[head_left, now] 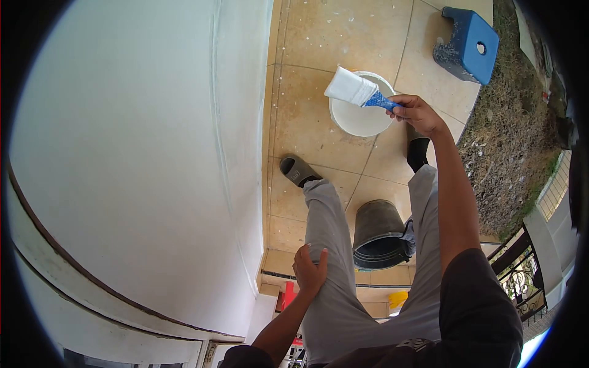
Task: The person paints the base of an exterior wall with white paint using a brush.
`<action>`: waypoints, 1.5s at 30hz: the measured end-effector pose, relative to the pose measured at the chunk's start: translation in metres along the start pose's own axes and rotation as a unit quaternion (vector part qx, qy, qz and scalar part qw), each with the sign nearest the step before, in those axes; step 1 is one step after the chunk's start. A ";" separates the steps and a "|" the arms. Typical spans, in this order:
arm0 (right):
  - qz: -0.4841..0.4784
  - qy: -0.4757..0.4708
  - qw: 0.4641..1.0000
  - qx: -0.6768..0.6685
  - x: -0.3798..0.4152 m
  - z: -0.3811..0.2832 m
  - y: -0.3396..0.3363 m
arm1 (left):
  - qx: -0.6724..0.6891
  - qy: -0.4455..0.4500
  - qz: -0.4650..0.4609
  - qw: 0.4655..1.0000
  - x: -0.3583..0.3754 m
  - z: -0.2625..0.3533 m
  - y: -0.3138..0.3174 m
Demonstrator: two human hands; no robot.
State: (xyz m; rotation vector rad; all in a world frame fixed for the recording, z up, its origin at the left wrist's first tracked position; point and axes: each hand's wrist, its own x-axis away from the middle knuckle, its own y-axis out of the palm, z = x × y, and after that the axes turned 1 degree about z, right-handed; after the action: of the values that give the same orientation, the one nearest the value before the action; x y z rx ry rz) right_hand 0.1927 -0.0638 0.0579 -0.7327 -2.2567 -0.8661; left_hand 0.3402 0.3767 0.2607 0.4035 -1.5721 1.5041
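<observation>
My right hand [412,113] is closed round the blue handle of a wide paintbrush [356,89]. The bristles are coated white and point to the left, above a round white bucket [362,121] of white paint on the tiled floor. Lower in the view, my left hand [311,268] rests on my knee in grey trousers, thumb apart from the fingers, with nothing in it.
A white wall [147,135] fills the left side. At the upper right is a blue stool [481,52] with paint specks. A black bucket [379,230] lies between my legs, a cloth at its rim. Paint spots dot the tiles [319,132]. Grassy ground [503,153] borders them.
</observation>
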 end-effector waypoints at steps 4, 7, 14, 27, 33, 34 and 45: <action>0.026 -0.130 0.988 0.079 -0.081 -0.076 0.037 | -0.001 -0.001 0.007 1.000 0.000 -0.002 -0.003; 0.122 -0.222 0.951 0.177 -0.150 -0.100 0.056 | 0.009 -0.014 0.002 1.000 -0.001 0.001 -0.007; 0.258 -0.257 0.878 0.312 -0.247 -0.062 0.108 | 0.019 -0.021 0.003 1.000 -0.003 -0.005 -0.009; 0.151 -0.129 0.959 0.202 -0.106 0.138 0.286 | 0.005 -0.006 -0.006 1.000 -0.006 -0.005 -0.003; 0.035 -0.129 0.935 0.328 -0.084 0.168 0.278 | 0.005 -0.001 -0.011 1.000 -0.008 0.000 -0.007; 0.046 -0.124 0.933 0.334 -0.091 0.159 0.274 | 0.007 -0.002 -0.012 1.000 -0.009 0.002 -0.008; 0.162 -0.124 0.833 0.514 -0.217 -0.018 0.156 | 0.030 -0.038 -0.023 0.999 -0.006 -0.001 -0.005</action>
State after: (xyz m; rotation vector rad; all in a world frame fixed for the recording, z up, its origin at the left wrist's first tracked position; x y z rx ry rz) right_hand 0.4469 -0.0367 -0.0219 -0.6584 -2.2616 0.6472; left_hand 0.3476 0.3748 0.2589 0.5324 -1.5688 1.5183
